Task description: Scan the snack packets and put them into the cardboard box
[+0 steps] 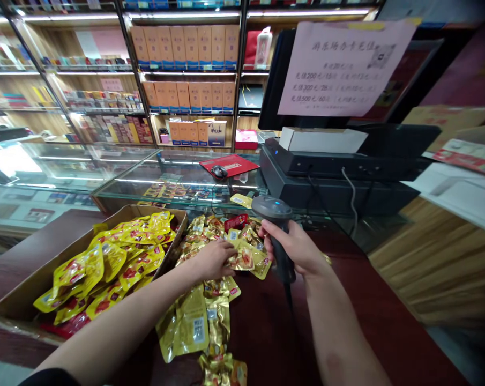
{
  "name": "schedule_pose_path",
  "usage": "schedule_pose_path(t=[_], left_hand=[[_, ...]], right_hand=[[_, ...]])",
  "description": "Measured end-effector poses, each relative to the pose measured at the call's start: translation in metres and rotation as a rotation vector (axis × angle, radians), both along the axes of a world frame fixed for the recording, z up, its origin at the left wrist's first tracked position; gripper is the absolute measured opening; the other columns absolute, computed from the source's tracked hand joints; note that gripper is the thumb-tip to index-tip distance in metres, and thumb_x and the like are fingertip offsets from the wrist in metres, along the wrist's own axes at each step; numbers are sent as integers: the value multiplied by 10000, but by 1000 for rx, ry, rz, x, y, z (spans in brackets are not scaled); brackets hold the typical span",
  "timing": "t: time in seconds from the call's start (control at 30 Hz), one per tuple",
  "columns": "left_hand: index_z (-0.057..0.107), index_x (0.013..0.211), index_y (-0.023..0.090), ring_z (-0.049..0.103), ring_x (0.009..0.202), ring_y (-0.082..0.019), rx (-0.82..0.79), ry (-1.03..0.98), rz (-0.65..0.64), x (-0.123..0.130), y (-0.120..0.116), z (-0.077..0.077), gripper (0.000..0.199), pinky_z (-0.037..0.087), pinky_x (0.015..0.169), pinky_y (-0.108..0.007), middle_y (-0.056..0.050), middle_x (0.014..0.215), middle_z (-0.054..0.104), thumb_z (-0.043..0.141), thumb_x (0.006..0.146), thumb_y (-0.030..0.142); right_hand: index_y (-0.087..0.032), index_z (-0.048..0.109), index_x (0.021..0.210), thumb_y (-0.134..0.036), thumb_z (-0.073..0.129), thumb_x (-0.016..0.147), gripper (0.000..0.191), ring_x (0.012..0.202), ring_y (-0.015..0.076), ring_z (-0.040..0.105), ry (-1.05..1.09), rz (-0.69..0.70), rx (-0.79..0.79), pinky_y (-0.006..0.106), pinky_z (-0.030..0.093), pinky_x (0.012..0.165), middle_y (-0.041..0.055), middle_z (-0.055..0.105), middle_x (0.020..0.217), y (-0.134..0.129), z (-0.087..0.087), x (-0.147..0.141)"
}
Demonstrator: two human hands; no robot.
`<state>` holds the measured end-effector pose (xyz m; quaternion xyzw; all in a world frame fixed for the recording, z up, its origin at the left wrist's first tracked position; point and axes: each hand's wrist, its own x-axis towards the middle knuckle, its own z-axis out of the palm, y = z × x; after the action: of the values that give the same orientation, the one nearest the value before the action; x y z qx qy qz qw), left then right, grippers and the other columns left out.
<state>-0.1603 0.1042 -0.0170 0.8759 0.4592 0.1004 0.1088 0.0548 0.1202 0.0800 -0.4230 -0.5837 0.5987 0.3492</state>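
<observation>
My right hand [296,244] is wrapped around the handle of a black barcode scanner [282,257], its head showing a small blue light. My left hand [216,260] reaches across a loose pile of gold snack packets [200,244]. Its bent fingers close on the edge of one gold packet [242,258], just left of the scanner. Beside my left forearm, an open cardboard box [15,297] holds several yellow snack packets [143,265]. Nearer to me lies a large gold packet [186,324] with a printed code facing up.
Behind the pile runs a glass display counter [178,161] with a red mouse pad [238,165] and a mouse [218,171]. A monitor bearing a paper notice [342,69] stands over a black cash drawer [306,182] with cables. Shelves of boxed goods [186,45] line the back.
</observation>
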Motion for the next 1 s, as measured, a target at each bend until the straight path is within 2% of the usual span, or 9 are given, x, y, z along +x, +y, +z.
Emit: schedule_pose_path(t=[0.1, 0.2, 0.27, 0.43, 0.53, 0.6, 0.7, 0.8, 1.0], left_hand=[[685, 1124, 165, 638, 955, -314, -57, 58, 120, 5, -1, -5, 519, 483, 804, -368, -149, 1019, 693, 770, 679, 417], [716, 997, 170, 649, 890, -293, -54, 11, 197, 9, -2, -6, 314, 475, 754, -344, -136, 937, 700, 694, 712, 297], [722, 923, 177, 648, 808, -252, -77, -109, 241, 9, -1, -4, 236, 463, 718, -317, -105, 861, 699, 626, 715, 232], [665, 740, 172, 576, 616, -150, -371, -729, 488, -7, 17, 3, 144, 443, 626, -259, 1, 651, 621, 569, 724, 279], [587, 658, 166, 573, 589, -140, -581, -1173, 645, -26, 29, 7, 159, 475, 615, -264, -1, 616, 589, 614, 715, 312], [575, 663, 165, 583, 573, -140, -696, -1359, 706, -36, 33, 9, 185, 490, 596, -268, -10, 609, 591, 681, 700, 313], [601, 704, 153, 606, 573, -138, -727, -1441, 757, -45, 33, 11, 259, 495, 569, -259, -25, 634, 625, 794, 662, 321], [658, 763, 128, 652, 656, -153, -718, -1458, 713, -47, 31, 9, 338, 504, 592, -254, -70, 753, 694, 867, 598, 335], [746, 902, 156, 634, 732, -123, -626, -1353, 701, -47, 29, 8, 472, 418, 577, -200, -78, 951, 731, 894, 527, 402]], right_hand=[[-179, 581, 750, -543, 652, 792, 373, 370, 96, 510, -4, -29, -11, 201, 392, 366, -39, 543, 485, 0, 1, 2], [-183, 576, 750, -549, 659, 781, 377, 368, 99, 507, -5, -40, -21, 200, 383, 350, -36, 543, 487, 0, 3, 4], [-180, 578, 747, -547, 662, 781, 378, 370, 97, 505, -4, -39, -9, 201, 385, 353, -35, 541, 484, 0, 3, 5], [-183, 574, 750, -547, 643, 805, 375, 371, 98, 507, -6, -28, 1, 204, 382, 360, -40, 539, 482, 1, 0, 4], [-182, 575, 747, -546, 649, 802, 375, 370, 91, 503, -7, -5, 2, 205, 400, 379, -41, 542, 483, 0, -2, 0], [-181, 572, 742, -540, 656, 799, 374, 372, 89, 506, -12, 16, 13, 203, 405, 387, -41, 543, 483, -1, -3, -6], [-185, 555, 732, -543, 648, 805, 377, 368, 96, 515, -38, 60, 30, 202, 395, 377, -41, 536, 467, -5, -6, -16], [-196, 545, 772, -531, 661, 797, 355, 363, 102, 511, -37, 80, 21, 206, 398, 371, -48, 541, 463, -9, -10, -26], [-196, 539, 767, -510, 666, 775, 339, 344, 100, 508, -61, 129, -51, 211, 417, 366, -49, 562, 470, -16, -16, -42]])
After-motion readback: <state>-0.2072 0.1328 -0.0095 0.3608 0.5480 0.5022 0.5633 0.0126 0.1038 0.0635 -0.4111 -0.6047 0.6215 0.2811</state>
